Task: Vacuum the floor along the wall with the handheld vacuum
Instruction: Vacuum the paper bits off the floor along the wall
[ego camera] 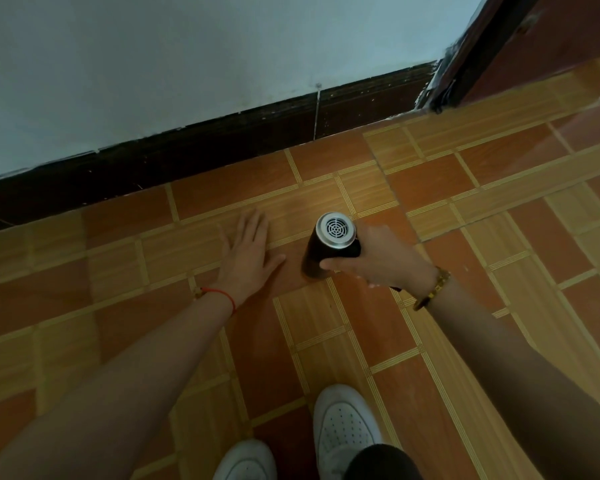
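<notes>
The handheld vacuum [328,249] is a small black cylinder with a silver vented end cap facing up at me. My right hand [381,259] is wrapped around its body from the right, holding it nose-down over the orange patterned floor tiles [465,209]; the nozzle end is hidden beneath it. My left hand [246,252] lies flat with fingers spread, just left of the vacuum and apart from it. The white wall [187,64] with its dark baseboard [222,140] runs a short way beyond both hands.
A dark door frame [471,57] meets the wall's end at the upper right. My two white shoes [343,427] stand on the tiles below the hands. Open tiled floor stretches left and right along the baseboard.
</notes>
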`<action>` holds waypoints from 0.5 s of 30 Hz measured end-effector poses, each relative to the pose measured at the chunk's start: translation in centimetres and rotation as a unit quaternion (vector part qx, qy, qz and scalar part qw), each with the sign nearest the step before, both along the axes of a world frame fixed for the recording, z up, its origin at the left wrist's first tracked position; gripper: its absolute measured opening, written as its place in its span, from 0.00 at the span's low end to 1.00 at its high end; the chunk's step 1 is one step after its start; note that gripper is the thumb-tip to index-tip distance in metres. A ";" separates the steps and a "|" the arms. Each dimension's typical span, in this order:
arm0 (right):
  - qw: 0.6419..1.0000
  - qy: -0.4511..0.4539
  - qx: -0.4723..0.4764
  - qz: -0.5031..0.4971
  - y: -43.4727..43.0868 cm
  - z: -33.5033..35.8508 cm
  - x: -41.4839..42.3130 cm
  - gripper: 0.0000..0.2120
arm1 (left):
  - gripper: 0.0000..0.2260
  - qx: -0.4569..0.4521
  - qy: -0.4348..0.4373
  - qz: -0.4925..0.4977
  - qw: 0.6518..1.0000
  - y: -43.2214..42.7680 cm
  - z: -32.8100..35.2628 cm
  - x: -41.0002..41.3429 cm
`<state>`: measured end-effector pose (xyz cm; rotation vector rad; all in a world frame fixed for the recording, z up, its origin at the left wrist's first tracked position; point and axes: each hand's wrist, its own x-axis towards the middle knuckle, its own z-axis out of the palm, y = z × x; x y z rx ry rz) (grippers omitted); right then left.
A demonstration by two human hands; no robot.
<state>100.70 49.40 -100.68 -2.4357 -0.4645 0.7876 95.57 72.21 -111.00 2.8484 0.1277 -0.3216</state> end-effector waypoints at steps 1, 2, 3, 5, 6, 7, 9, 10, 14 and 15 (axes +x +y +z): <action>1.000 -0.006 0.002 -0.005 -0.2 -0.1 -0.1 0.21 | 0.37 -0.001 -0.001 -0.003 1.000 -0.2 0.0 0.0; 1.000 -0.014 0.002 -0.014 -0.3 -0.3 -0.2 0.20 | 0.37 0.000 -0.002 -0.004 1.000 -0.3 0.1 0.0; 0.999 -0.031 -0.003 -0.023 -0.5 -0.5 -0.1 0.22 | 0.37 0.002 -0.002 -0.005 1.000 -0.4 0.2 0.0; 0.994 -0.093 -0.025 -0.045 -0.9 -1.2 0.0 0.28 | 0.37 0.009 -0.004 -0.008 1.000 -0.4 0.4 0.0; 0.991 -0.121 -0.032 -0.056 -1.1 -1.5 0.1 0.31 | 0.36 0.010 -0.006 -0.010 1.000 -0.3 0.5 0.0; 0.988 -0.135 -0.034 -0.066 -1.1 -1.8 0.1 0.33 | 0.36 0.009 -0.009 -0.010 1.000 -0.2 0.6 -0.1; 0.988 -0.135 -0.029 -0.066 -0.8 -2.0 0.1 0.34 | 0.36 0.002 -0.013 -0.005 1.000 0.2 0.7 -0.3; 0.991 -0.124 -0.021 -0.053 -0.5 -2.1 0.0 0.34 | 0.36 0.000 -0.013 0.002 1.000 0.5 0.7 -0.4; 0.995 -0.095 0.018 0.009 1.9 -2.6 -0.7 0.34 | 0.36 0.009 -0.007 0.033 0.999 2.1 0.6 -1.2; 0.995 -0.098 0.030 0.012 2.7 -2.7 -0.8 0.34 | 0.36 0.009 -0.005 0.041 0.999 2.7 0.6 -1.5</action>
